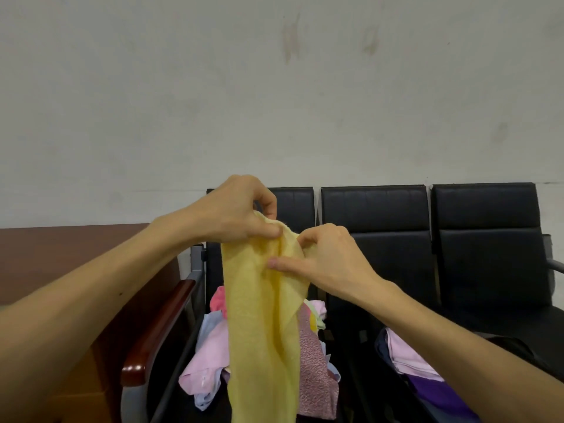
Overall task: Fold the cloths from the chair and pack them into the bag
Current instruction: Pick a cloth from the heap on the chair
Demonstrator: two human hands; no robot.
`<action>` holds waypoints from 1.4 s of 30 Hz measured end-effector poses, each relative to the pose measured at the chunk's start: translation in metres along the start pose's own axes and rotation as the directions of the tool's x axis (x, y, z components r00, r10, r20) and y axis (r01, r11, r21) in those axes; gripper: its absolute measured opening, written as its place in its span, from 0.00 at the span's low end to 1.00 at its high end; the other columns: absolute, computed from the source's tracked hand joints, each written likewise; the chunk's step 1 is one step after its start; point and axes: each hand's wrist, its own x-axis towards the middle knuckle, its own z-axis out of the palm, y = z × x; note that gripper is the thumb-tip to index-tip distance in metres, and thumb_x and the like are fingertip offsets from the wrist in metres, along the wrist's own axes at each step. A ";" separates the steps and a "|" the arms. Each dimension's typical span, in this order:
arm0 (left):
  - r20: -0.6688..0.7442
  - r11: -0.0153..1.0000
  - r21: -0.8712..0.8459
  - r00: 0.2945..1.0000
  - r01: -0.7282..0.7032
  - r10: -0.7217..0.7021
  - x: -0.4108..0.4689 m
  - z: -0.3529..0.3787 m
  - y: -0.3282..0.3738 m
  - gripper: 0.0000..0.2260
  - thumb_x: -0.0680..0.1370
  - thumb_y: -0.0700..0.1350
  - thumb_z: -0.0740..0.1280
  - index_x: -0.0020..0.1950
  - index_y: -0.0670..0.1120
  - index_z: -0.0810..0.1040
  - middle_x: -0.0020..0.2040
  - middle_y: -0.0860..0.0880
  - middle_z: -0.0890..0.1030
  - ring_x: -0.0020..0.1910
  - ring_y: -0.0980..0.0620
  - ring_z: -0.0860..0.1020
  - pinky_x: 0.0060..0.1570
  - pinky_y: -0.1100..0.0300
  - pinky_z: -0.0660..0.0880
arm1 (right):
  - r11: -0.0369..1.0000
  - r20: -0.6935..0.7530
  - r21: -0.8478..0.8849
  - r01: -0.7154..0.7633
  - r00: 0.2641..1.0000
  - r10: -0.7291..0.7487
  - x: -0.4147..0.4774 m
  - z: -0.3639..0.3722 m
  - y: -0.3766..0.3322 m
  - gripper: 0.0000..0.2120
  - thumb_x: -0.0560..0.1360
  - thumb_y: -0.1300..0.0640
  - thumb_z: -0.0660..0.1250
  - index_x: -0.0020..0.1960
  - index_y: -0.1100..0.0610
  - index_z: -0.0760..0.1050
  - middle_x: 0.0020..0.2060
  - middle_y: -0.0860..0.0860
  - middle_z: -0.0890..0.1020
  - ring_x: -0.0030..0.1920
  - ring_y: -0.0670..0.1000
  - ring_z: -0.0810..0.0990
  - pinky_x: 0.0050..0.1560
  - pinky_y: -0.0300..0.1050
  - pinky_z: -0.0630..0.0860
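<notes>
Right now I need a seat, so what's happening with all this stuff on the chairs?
A person is holding up a yellow cloth in front of the chairs, the left hand and right hand both pinching its top edge, the rest hanging down unfolded. Behind it, a pile of pink, blue and patterned cloths covers the left chair. On the middle seat, folded pink and purple cloths lie in what looks like a dark bag.

A single head-worn view, close over the chair [305, 209] row, faces forward at the wall [274, 87], slightly downward, hands near the lens
</notes>
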 end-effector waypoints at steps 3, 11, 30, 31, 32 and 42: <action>-0.012 1.000 -0.002 1.000 0.010 -0.010 -0.002 -0.004 -0.003 0.09 0.69 0.49 0.78 0.34 0.48 0.81 0.37 0.51 0.82 0.36 0.59 0.78 0.36 0.61 0.76 | 0.997 0.044 -0.070 0.040 0.998 -0.037 0.005 -0.004 0.004 0.15 0.71 0.48 0.73 0.34 0.59 0.78 0.27 0.53 0.75 0.32 0.51 0.71 0.35 0.46 0.68; 0.123 0.989 -0.114 0.989 0.096 -0.082 -0.015 -0.014 -0.039 0.23 0.59 0.66 0.77 0.30 0.46 0.80 0.33 0.42 0.79 0.29 0.57 0.73 0.30 0.63 0.67 | 0.980 0.258 0.192 -0.045 0.966 -0.007 0.010 -0.065 0.006 0.10 0.67 0.49 0.79 0.40 0.54 0.86 0.33 0.46 0.85 0.34 0.40 0.80 0.36 0.32 0.74; -0.164 0.875 -0.462 0.956 0.144 -0.244 -0.022 0.020 -0.042 0.15 0.69 0.43 0.80 0.34 0.42 0.73 0.29 0.54 0.76 0.31 0.59 0.76 0.31 0.66 0.74 | 0.992 0.138 0.126 -0.008 0.990 -0.010 0.018 -0.085 0.024 0.11 0.73 0.53 0.75 0.43 0.55 0.74 0.39 0.60 0.84 0.41 0.61 0.85 0.49 0.63 0.81; -0.184 0.872 -0.471 0.951 0.136 -0.247 -0.023 0.022 -0.041 0.15 0.70 0.42 0.79 0.35 0.42 0.73 0.31 0.53 0.77 0.32 0.58 0.77 0.33 0.64 0.75 | 0.992 0.146 0.126 -0.008 0.989 -0.010 0.018 -0.086 0.024 0.11 0.74 0.54 0.74 0.43 0.55 0.72 0.39 0.61 0.84 0.41 0.60 0.85 0.49 0.63 0.81; -0.200 0.869 -0.479 0.947 0.129 -0.251 -0.022 0.024 -0.039 0.14 0.71 0.42 0.78 0.36 0.42 0.73 0.33 0.51 0.77 0.33 0.56 0.77 0.34 0.61 0.75 | 0.990 0.147 0.139 -0.015 0.989 -0.005 0.018 -0.087 0.023 0.11 0.74 0.55 0.74 0.43 0.55 0.71 0.40 0.62 0.84 0.41 0.60 0.85 0.48 0.62 0.81; -0.263 0.797 -0.601 0.928 0.057 -0.265 -0.020 0.044 -0.009 0.10 0.80 0.43 0.68 0.46 0.48 0.66 0.39 0.50 0.71 0.36 0.55 0.71 0.35 0.59 0.70 | 0.778 0.089 0.583 -0.235 0.970 0.226 0.006 -0.055 0.037 0.14 0.77 0.63 0.69 0.60 0.56 0.70 0.40 0.54 0.87 0.40 0.47 0.85 0.37 0.36 0.78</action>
